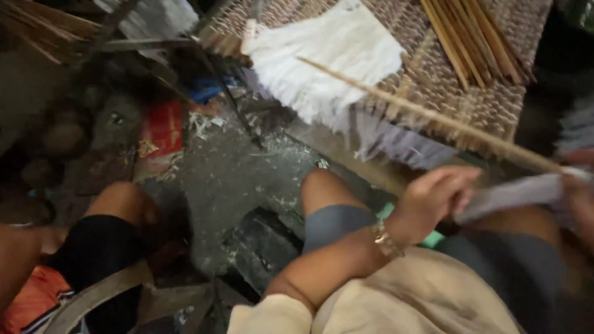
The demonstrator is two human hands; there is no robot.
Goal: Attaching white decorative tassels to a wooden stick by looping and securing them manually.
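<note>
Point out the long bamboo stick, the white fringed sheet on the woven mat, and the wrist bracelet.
long bamboo stick (pixel 433 117), head view, middle of its shaft.
white fringed sheet (pixel 325 52), head view, flat centre.
wrist bracelet (pixel 385 240), head view, links on the left wrist.

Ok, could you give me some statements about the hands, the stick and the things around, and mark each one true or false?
1. The left hand touches a pale strip of fringed paper. True.
2. The long thin bamboo stick lies on the grey floor. False: it slants above the woven brown mat.
3. A metal bracelet sits on the left wrist. True.
4. The right hand is in full view. False: the picture's edge cuts it.
</note>
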